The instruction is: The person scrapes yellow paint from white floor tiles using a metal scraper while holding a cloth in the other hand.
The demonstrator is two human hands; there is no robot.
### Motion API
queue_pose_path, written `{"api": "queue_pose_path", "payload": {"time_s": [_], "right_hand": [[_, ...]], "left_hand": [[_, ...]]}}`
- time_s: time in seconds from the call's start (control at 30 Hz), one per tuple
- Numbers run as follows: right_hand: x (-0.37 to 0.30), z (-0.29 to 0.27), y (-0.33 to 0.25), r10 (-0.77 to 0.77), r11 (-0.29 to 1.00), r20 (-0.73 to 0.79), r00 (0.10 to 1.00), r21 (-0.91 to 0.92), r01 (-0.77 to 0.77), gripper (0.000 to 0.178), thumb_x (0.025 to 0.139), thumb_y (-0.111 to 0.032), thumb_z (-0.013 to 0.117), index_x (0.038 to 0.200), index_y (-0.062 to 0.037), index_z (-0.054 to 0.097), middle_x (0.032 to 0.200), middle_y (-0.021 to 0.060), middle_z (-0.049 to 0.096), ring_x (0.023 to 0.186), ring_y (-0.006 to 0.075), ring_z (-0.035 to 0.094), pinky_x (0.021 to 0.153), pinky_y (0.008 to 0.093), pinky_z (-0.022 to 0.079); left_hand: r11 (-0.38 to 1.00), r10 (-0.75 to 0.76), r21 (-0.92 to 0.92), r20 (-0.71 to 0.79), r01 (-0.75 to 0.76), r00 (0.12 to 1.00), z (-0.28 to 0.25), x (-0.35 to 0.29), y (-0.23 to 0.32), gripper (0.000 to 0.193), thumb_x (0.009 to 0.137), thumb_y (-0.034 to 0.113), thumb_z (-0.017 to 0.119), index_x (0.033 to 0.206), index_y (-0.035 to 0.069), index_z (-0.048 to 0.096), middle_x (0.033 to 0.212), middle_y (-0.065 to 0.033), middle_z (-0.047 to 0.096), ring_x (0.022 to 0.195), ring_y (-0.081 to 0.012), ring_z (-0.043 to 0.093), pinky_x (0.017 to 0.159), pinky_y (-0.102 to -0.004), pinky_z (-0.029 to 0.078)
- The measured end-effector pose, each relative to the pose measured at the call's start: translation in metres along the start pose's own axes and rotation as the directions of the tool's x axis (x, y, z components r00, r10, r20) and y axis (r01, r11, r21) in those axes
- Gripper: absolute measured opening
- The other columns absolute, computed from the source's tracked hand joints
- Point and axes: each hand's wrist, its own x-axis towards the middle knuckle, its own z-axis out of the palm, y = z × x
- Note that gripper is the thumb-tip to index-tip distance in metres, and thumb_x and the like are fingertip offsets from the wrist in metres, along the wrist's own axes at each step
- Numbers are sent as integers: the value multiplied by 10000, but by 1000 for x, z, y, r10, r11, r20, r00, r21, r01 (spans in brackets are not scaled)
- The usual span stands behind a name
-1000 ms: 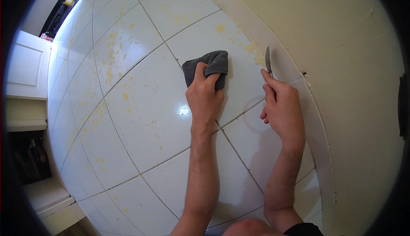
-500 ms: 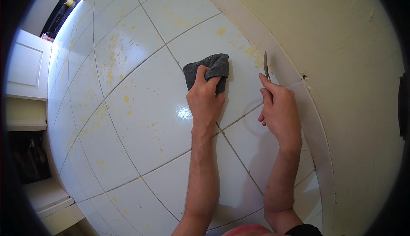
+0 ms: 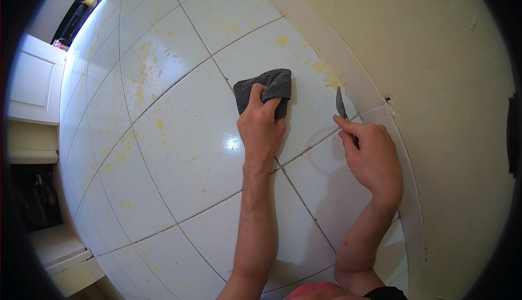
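Under my left hand lies a folded dark grey cloth, pressed on the white tiled floor with my fingers closed over it. My right hand grips a small metal blade like a knife or scraper near the wall, its tip pointing away from me. The handle is mostly hidden in my fist, and my index finger stretches along it. Just beyond the blade tip is a yellow patch stuck to the tile, with smaller flecks farther off.
A pale skirting strip and a cream wall bound the right side. More yellow spots dot the tiles on the left. At the far left stand a white cabinet door and a dark shelf opening.
My right hand has drawn back toward me and slightly right with the blade, uncovering more of the yellow patch. My left hand and the cloth have stayed in place.
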Motion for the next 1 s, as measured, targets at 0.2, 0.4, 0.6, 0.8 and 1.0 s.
{"api": "queue_pose_path", "payload": {"time_s": [0.2,0.4,0.6,0.8,1.0], "right_hand": [[-2,3,4,12,994,-4,1000,-112,-12,301,979,-145,607,1246,-131,745,711,178,613,630,299,553,639,431,458],[-2,2,5,0,997,-40,999,-76,-3,333,959,-130,592,1256,-125,741,596,172,518,502,216,437,565,395,389],[-2,-3,-3,57,988,28,998,-142,-53,341,967,-165,561,1256,-117,736,788,177,702,747,363,682,726,465,531],[-1,4,6,-37,999,-69,997,9,37,346,960,-122,605,1287,-115,718,618,186,521,506,208,430,565,389,400],[2,-1,-6,23,997,-23,999,-79,-25,429,970,-135,576,1394,-127,639,744,190,679,724,392,667,707,482,517]], "left_hand": [[1000,5,4,-13,-5,1000,-2,0,0,336,669,-63,715,970,79,757,1099,-59,628,856,-298,678,685,-415,562],[999,-10,-35,-9,9,1000,-1,0,1,311,693,-57,674,973,60,744,1112,-98,645,830,-350,673,699,-429,541],[1000,-22,-5,-1,22,1000,0,-1,-2,381,637,-73,711,978,89,762,1116,-62,629,859,-309,679,695,-417,563],[1000,-12,-10,-8,11,1000,-2,0,0,370,644,-74,703,971,87,765,1136,-65,635,855,-311,683,691,-419,560],[1000,-14,5,-9,15,1000,-1,0,-3,346,661,-69,691,961,86,766,1132,-77,643,837,-315,683,685,-413,560]]}}
